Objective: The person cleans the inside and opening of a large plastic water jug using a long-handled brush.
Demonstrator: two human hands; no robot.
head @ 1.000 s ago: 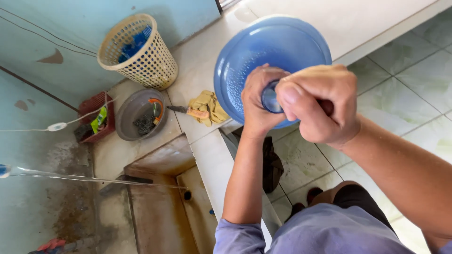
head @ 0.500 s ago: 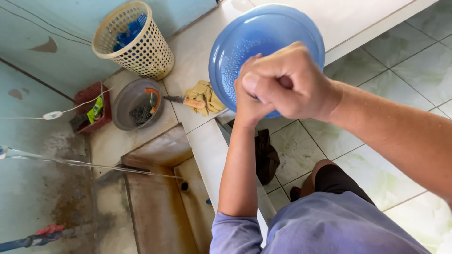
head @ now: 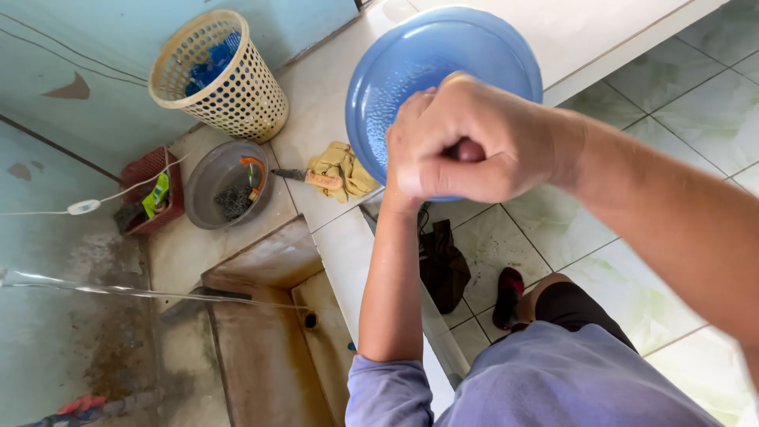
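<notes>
My right hand (head: 482, 142) is closed in a fist, held up in front of a round blue plastic basin (head: 443, 55) that rests on the white tiled counter. The fist wraps over my left hand (head: 398, 162), so only the left wrist and the edge of that hand show. A small dark spot sits inside the fist; I cannot tell what it is. The basin's inside looks wet.
A cream wicker basket (head: 237, 95) with blue items stands at the back. Beside it are a grey bowl (head: 198, 170), a red crate (head: 150, 170), a yellow cloth (head: 340, 166) and a knife (head: 304, 175). A stained sunken trough (head: 269, 316) lies below. A black bag (head: 443, 265) sits on the tiled floor.
A small dark blue object seen between my hands a second ago is now covered. My right fist has turned over my left hand, and the view has shifted slightly.
</notes>
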